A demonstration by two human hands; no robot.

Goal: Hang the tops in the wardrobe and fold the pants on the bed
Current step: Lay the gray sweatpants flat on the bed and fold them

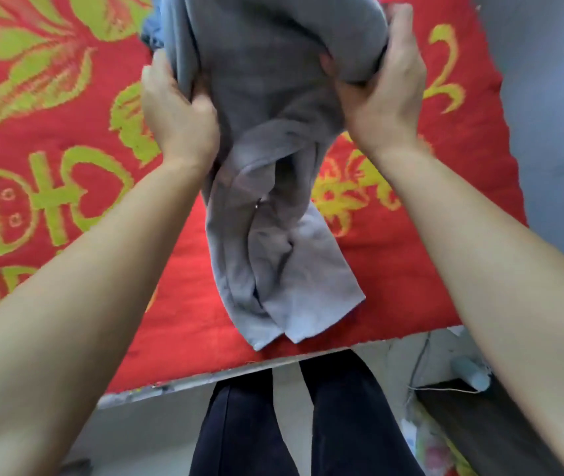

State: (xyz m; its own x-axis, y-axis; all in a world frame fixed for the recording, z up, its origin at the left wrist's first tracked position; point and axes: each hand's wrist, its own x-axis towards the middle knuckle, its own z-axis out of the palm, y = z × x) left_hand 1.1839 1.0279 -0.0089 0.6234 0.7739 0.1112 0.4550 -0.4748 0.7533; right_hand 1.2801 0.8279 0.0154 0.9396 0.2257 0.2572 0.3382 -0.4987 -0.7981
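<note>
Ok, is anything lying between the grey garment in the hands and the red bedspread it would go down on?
Nothing visible. The left hand and right hand both grip the grey garment, and the red bedspread around its hanging end is bare. Only some blue cloth shows, at the far edge behind the garment.

Grey garment (267, 139) soft matt fleece; bedspread (67, 132) woven.
</note>
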